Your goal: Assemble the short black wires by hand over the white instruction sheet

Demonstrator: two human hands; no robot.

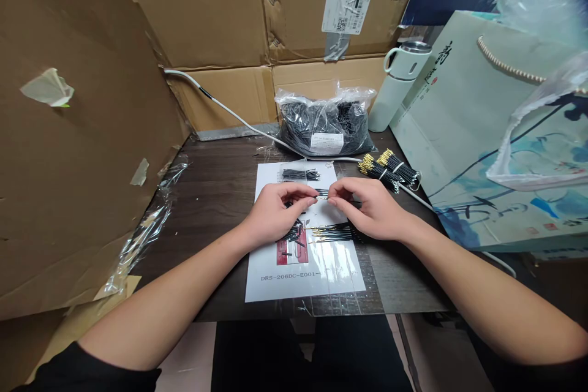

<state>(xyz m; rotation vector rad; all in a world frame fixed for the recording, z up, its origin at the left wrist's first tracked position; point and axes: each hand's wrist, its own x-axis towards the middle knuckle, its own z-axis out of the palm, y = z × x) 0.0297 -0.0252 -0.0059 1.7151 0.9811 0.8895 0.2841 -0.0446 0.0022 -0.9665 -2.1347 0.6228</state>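
Over a printed white sheet (271,290), my two hands meet almost fingertip to fingertip. My left hand (275,213) is closed in a pinch; what lies between its fingers is too small to make out. Thumb and forefinger of my right hand (371,208) pinch a thin black wire, its tip pointing toward the left hand. Short black tube pieces (294,234) lie loose beneath my left hand. Below my right hand, several black wires with gold ends (331,233) rest side by side. A row of black pieces (301,175) sits at the sheet's top.
Behind the sheet stands a clear bag of black pieces (324,119). Two tied wire bundles (388,168) lie at the right, near a white cable (239,119). A pale green bottle (394,95) and a paper bag (459,135) stand farther right. Cardboard (206,12) walls the desk.
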